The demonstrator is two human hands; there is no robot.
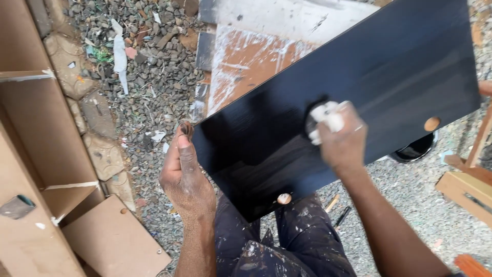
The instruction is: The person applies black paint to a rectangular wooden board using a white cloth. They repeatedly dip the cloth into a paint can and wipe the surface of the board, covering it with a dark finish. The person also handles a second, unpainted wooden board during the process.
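Bare forearms, no sleeves; dark paint smears the left hand (187,179), and pale paint flecks the dark trousers (287,241).

The ground (154,77) is loose grey gravel mixed with litter and paint flecks. A paint-smeared wooden board (251,56) lies flat on it at the top. Left of that board, a white rag strip (120,56) rests among the stones, and further left a row of flat paving stones (97,133) runs along the edge of a brown fibreboard cabinet (36,154). Well right of the board and lower, a round black tin (417,149) sits on the gravel, with pale timber offcuts (466,184) just beyond it.
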